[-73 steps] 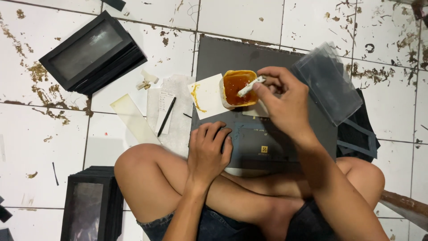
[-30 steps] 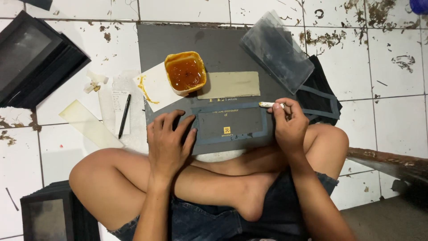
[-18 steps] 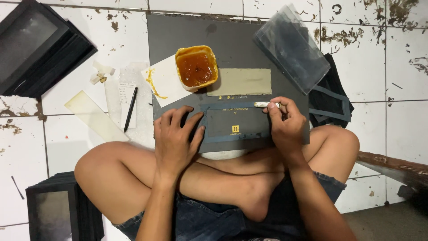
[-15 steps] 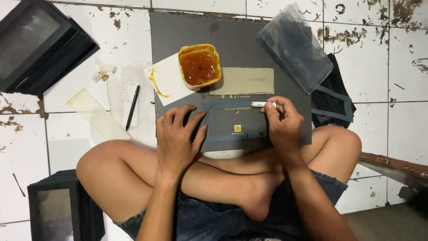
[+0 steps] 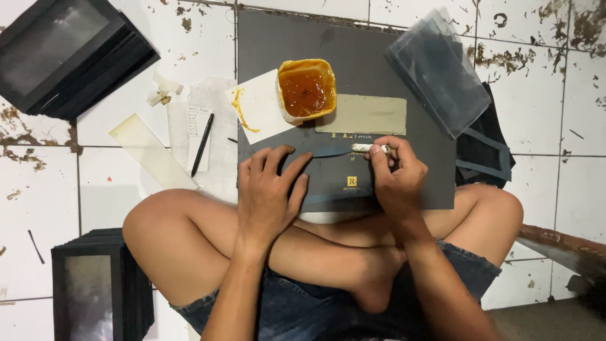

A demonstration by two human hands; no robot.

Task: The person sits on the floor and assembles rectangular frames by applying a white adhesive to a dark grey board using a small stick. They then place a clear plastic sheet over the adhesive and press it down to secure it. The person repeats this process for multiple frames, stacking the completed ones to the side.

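Tiled floor (image 5: 113,189), white and stained, me cross-legged on it. Big dark grey board (image 5: 372,69) lies flat in front of my knees. Stack of black window boxes (image 5: 63,57) top left, another stack (image 5: 101,284) bottom left by my thigh. Clear plastic sheets (image 5: 435,69) lie tilted on the board's top right corner, black folded pieces (image 5: 486,151) beside them. Dark flat cardboard piece (image 5: 341,177) with a small gold mark lies on the board's near edge. My left hand (image 5: 268,192) lies spread open, palm down, pressing that piece, gripping nothing. My right hand (image 5: 394,173) is closed, pinching a small white brush (image 5: 379,149) whose tip touches the piece's top edge. Olive strip (image 5: 361,115) lies just above. Tub of orange glue (image 5: 307,88) sits on white paper (image 5: 255,107). Black pen (image 5: 202,144) lies on the floor papers, left.
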